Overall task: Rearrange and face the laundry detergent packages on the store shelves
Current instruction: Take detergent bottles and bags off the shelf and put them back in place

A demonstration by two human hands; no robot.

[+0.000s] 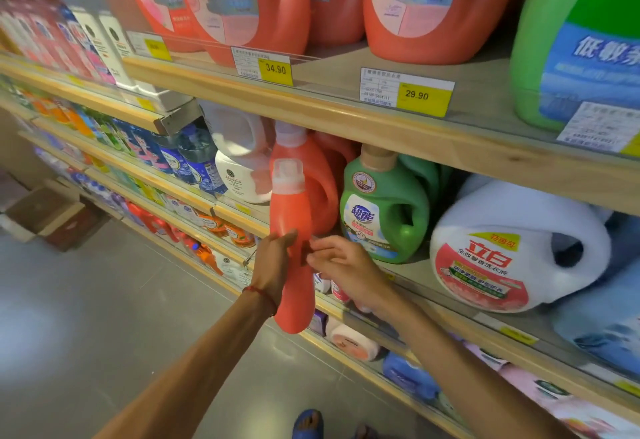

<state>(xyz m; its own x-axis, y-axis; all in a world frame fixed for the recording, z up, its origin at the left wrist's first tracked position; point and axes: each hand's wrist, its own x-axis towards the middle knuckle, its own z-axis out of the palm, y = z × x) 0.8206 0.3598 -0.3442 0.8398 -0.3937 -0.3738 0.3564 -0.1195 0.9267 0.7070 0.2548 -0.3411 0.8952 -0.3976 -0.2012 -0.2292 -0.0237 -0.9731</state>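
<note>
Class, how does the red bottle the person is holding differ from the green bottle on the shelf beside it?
The red bottle is held in front of the shelf by the left hand; the green bottle stands on it. The red bottle shows a plain narrow side, the green bottle its front label. The red bottle's cap is pale pink, the green bottle's tan. Both are roughly upright and capped.
</note>
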